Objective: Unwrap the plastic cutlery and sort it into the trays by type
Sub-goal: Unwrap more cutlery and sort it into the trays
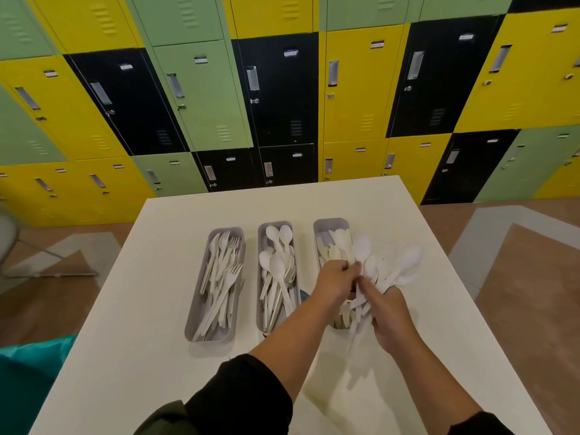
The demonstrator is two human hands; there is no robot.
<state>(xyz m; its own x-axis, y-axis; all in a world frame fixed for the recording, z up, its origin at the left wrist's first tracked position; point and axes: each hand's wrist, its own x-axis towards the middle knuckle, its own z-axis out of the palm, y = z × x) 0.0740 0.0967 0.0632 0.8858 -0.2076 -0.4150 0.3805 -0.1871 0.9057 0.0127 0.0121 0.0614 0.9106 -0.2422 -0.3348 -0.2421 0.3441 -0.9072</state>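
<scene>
A wall of green, yellow and black lockers [282,89] stands behind the white surface [157,340] I work at. Three grey trays lie side by side on it, their long sides running away from me. The left tray [196,312] holds mostly white plastic forks, the middle tray [261,309] holds spoons, and the right tray [323,226] holds what look like knives, though my hands cover most of it. My right hand [392,321] grips a bunch of white plastic spoons [386,265] by the handles, their bowls fanning up and outward above the right tray and just past its right side; the bunch is blurred, so I cannot tell whether any wrapping is on it. My left hand [334,277] reaches across over the right tray, its fingers curled and pinching at the bunch where the handles meet, touching my right hand's fingers. Both arms wear dark sleeves [244,394]. Something teal [31,372] sits at the left edge, beside the surface.
</scene>
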